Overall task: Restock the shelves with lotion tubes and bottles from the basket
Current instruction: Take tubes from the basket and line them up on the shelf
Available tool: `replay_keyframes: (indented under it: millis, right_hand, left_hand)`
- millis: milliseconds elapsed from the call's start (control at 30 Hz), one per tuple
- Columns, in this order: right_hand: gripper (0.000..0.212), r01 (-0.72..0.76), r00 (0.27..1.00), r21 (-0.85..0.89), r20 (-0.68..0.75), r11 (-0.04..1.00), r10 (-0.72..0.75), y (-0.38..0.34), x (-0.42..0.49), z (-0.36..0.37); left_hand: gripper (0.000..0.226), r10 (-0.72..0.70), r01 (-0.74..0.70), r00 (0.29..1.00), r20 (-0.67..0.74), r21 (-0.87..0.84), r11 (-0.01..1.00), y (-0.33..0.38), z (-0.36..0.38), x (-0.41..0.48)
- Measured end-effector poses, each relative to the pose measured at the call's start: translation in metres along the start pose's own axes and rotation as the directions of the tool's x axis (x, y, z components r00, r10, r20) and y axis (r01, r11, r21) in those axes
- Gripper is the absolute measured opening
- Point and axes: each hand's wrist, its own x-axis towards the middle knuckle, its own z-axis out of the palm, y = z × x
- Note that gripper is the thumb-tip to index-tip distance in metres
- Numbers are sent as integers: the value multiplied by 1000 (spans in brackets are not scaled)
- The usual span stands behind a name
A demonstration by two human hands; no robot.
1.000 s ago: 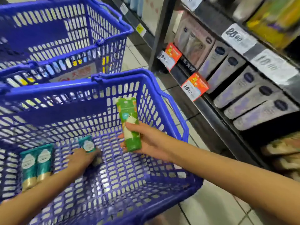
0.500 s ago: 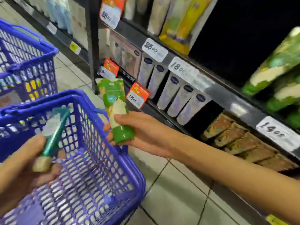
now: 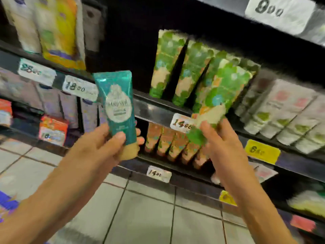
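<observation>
two tubes lifted to the shelves, the green one about to join its row

the green tube (image 3: 225, 92) is in the right hand (image 3: 223, 145), fingers (image 3: 209, 131) grasping its lower end near the cap, its top tilted up in front of the row of matching green tubes (image 3: 182, 71) on the shelf (image 3: 158, 110). the teal tube (image 3: 116, 106) stands upright in the left hand (image 3: 103, 145), cap down, fingers wrapped round its base, out in front of the shelves to the left. this looks like the placing step: the green tube next needs to be slid into the row, cap down, without toppling its neighbours, and the teal one has no matching row that i can see. price tags read "14" (image 3: 181, 123), below the green row, and "18" (image 3: 79, 88), behind the teal tube. the oval label on the teal tube is too blurred to read.
</observation>
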Motion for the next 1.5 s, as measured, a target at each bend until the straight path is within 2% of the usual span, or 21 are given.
replay_keyframes:
  millis: [67,133,200,300,367,400,600,700,867,1000,1067,1133,1167,1200,1233,1267,1300,1333,1400,1500]
  right_hand:
    - [40,107,969,-223,-197,969,-153,0,9,-27]
    - [25,178,918,-327,-285,928,-276,3,24,-44]
    - [16,191,880,-400,-336,897,-337,6,40,-50]
    - [21,161,839,-460,-402,873,-366,17,57,-49]
    - [25,126,831,-500,-419,857,-366,24,63,-47]
    - [27,113,827,-525,-421,843,-373,26,65,-46]
    - [31,155,801,-557,-412,816,-434,29,66,-42]
    - [36,140,806,-548,-421,825,-417,30,67,-41]
    - [44,138,777,-566,-447,813,-443,32,71,-43]
    - [46,101,790,-567,-453,818,-412,32,69,-43]
    - [49,131,763,-576,-460,807,-453,30,59,-38]
    - [42,238,702,-637,-408,733,-583,29,42,-28]
    - [35,316,704,-640,-336,700,-625,28,33,-21]
    - [28,384,761,-587,-235,712,-605,24,26,-11]
    - [25,400,854,-488,-108,776,-509,16,21,2]
    - [25,345,933,-372,39,862,-357,5,18,17]
    - [26,250,961,-260,186,933,-206,-7,17,31]
    - [26,156,951,-168,292,973,-102,-21,15,42]
    - [27,24,926,-62,379,998,1,-50,17,57]
    - [29,-81,903,-41,421,996,91,-89,21,64]
  left_hand:
    - [60,-27,26,1000,6,49,998,-11,-2,3]
    - [60,-64,65,998,-4,46,997,-23,-4,4]
    - [59,-57,56,998,-10,-66,996,-25,0,7]
    - [52,-88,78,996,-35,-219,973,-21,7,11]
    - [29,-107,87,992,-65,-250,964,-16,11,11]
    - [26,-112,87,990,-81,-264,961,-16,12,11]
    - [35,-131,113,990,-43,-283,952,-18,18,10]
    - [26,-136,123,990,-35,-246,961,-20,15,8]
    - [27,-152,149,988,3,-243,959,-14,20,6]
    - [40,-171,167,985,0,-218,962,-6,25,6]
    - [40,-172,166,985,-12,-210,964,-4,24,7]
    - [40,-196,191,981,-1,-225,955,-5,21,10]
    - [39,-208,206,978,14,-226,952,-4,20,13]
    - [35,-214,216,976,30,-219,952,-2,19,17]
    - [32,-213,217,976,44,-214,952,1,18,21]
    - [30,-210,217,976,53,-217,952,8,17,24]
    - [31,-215,221,975,50,-235,947,19,17,27]
    - [35,-224,226,974,38,-257,940,32,17,29]
    - [39,-224,212,974,-20,-249,945,61,14,32]
    - [37,-187,177,977,-106,-93,980,100,11,35]
